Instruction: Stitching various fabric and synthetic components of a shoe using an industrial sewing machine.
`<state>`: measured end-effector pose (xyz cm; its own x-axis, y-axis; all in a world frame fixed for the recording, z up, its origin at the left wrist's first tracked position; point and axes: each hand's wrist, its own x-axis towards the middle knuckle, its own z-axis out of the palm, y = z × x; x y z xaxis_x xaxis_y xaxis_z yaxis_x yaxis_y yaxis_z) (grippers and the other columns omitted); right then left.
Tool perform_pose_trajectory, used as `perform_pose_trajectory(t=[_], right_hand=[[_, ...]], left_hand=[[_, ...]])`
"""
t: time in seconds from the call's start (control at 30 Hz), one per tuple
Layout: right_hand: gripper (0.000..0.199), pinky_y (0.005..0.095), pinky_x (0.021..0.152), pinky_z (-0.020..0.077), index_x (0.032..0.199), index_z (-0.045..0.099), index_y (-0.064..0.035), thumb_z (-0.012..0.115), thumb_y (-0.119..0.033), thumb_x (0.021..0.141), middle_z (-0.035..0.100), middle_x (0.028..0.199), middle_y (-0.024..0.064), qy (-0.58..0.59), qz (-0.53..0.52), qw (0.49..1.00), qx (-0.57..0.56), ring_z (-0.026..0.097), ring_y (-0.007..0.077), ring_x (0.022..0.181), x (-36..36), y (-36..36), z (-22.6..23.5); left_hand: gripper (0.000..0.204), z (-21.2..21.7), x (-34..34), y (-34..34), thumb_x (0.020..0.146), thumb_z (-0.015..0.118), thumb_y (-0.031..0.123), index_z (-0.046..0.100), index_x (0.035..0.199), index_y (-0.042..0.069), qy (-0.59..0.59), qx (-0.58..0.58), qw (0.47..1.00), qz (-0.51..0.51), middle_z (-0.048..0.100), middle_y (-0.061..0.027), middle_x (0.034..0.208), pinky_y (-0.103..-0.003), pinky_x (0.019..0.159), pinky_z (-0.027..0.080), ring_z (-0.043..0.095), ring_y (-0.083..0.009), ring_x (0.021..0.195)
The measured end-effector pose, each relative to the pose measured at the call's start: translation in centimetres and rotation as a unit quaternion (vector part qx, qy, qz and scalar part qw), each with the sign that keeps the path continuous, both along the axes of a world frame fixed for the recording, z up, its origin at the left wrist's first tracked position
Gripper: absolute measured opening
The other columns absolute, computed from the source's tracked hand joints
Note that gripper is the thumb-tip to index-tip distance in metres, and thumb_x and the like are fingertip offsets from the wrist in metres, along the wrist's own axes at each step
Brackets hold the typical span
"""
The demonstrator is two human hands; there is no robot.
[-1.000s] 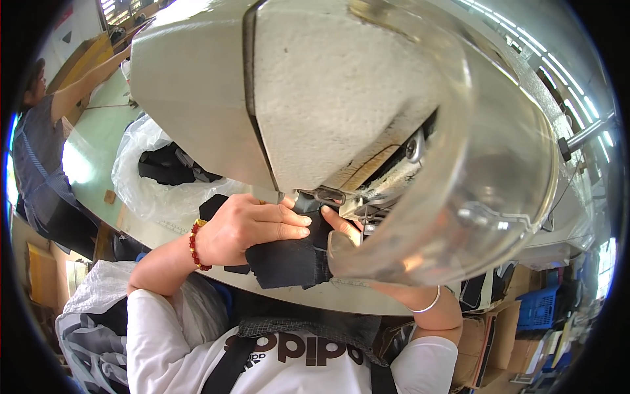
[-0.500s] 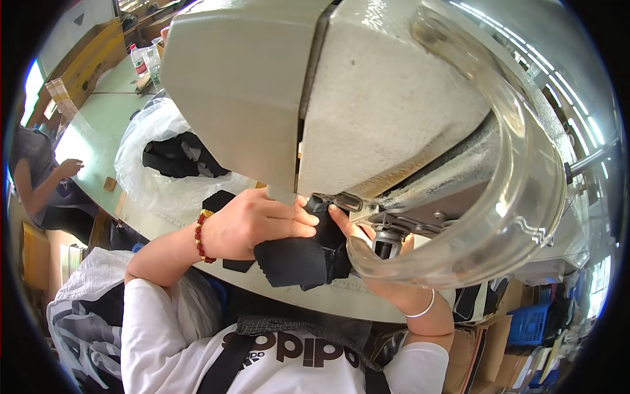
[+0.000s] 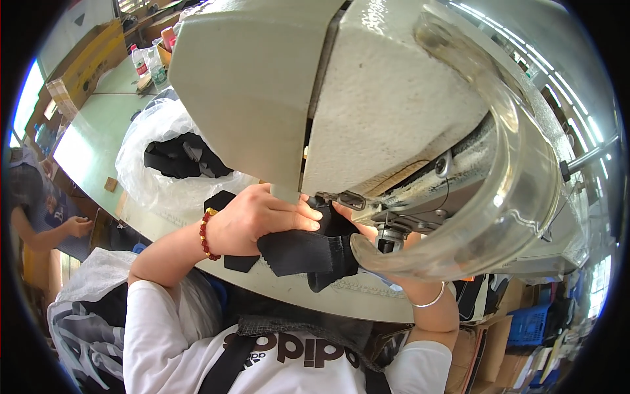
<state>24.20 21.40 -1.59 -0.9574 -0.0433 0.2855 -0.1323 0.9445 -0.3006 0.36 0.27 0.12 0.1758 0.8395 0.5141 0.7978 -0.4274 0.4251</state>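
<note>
A large pale sewing machine (image 3: 275, 85) with a clear curved guard (image 3: 525, 197) fills the upper view. My left hand (image 3: 259, 217), with a red bead bracelet at the wrist, presses flat on a piece of black fabric (image 3: 305, 253) at the table edge, just left of the presser foot (image 3: 387, 240). My right hand (image 3: 354, 220) is mostly hidden behind the guard and machine; a few fingers show on the fabric near the needle, and its wrist wears a thin silver bangle.
A clear plastic bag (image 3: 164, 164) holding black fabric pieces lies on the pale green table (image 3: 92, 131) at left. Bottles (image 3: 147, 62) stand at the far end. Another person's arm (image 3: 52, 230) is at the left edge. A blue crate (image 3: 531, 322) and boxes sit at lower right.
The view has shifted so the machine looms larger and further right. My left hand stays on the black fabric, which has slid slightly toward the presser foot.
</note>
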Motion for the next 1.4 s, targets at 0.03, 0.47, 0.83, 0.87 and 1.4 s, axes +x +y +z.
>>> perform_pose_trajectory(t=[0.03, 0.47, 0.83, 0.87, 1.4], right_hand=[[0.126, 0.0185, 0.110, 0.0424, 0.167, 0.017, -0.0094, 0.093, -0.042, 0.072, 0.049, 0.153, -0.0023, -0.004, -0.006, 1.000, -0.005, 0.056, 0.0099, 0.117, 0.0, 0.2, 0.3], [0.117, 0.0209, 0.107, 0.0439, 0.162, 0.022, -0.0094, 0.092, -0.040, 0.073, 0.051, 0.149, -0.0008, -0.012, -0.020, 0.999, -0.046, 0.058, 0.0118, 0.115, 0.1, 1.0, 1.3], [0.109, 0.0230, 0.105, 0.0450, 0.158, 0.026, -0.0093, 0.091, -0.038, 0.074, 0.053, 0.146, 0.0005, -0.003, -0.028, 0.998, -0.051, 0.059, 0.0135, 0.113, 0.2, 1.2, 1.2], [0.108, 0.0231, 0.105, 0.0452, 0.157, 0.027, -0.0093, 0.090, -0.038, 0.075, 0.053, 0.146, 0.0007, -0.003, -0.025, 0.998, -0.053, 0.059, 0.0136, 0.113, 0.3, 1.2, 1.2], [0.097, 0.0261, 0.102, 0.0469, 0.151, 0.033, -0.0092, 0.089, -0.036, 0.076, 0.056, 0.141, 0.0026, -0.004, -0.028, 0.998, -0.060, 0.061, 0.0160, 0.111, 0.3, 1.3, 1.4]], left_hand=[[0.036, 0.2, 0.3, 0.0, 0.078, 0.078, 0.011, 0.075, 0.114, 0.005, -0.006, 0.006, 1.000, 0.003, 0.076, -0.0106, 0.117, -0.044, 0.099, 0.052, 0.070, -0.0319, 0.109], [0.024, -3.0, 1.0, 0.1, 0.102, 0.061, -0.004, 0.061, 0.126, -0.001, -0.703, -0.071, 0.705, 0.059, 0.070, -0.0105, 0.123, -0.043, 0.096, 0.063, 0.072, -0.0261, 0.107], [0.019, 0.1, 1.7, -0.1, 0.095, 0.070, 0.000, 0.078, 0.113, 0.001, -0.274, 0.003, 0.960, 0.051, 0.078, -0.0128, 0.115, -0.035, 0.092, 0.056, 0.073, -0.0224, 0.102], [0.021, 0.3, 2.2, -0.1, 0.093, 0.071, 0.000, 0.078, 0.113, 0.001, -0.343, -0.025, 0.934, 0.101, 0.078, -0.0134, 0.114, -0.036, 0.092, 0.056, 0.074, -0.0243, 0.101], [0.036, -0.1, 0.2, -0.1, 0.080, 0.076, 0.012, 0.075, 0.115, 0.005, 0.042, 0.032, 0.999, -0.010, 0.075, -0.0076, 0.120, -0.044, 0.096, 0.055, 0.069, -0.0339, 0.110]])
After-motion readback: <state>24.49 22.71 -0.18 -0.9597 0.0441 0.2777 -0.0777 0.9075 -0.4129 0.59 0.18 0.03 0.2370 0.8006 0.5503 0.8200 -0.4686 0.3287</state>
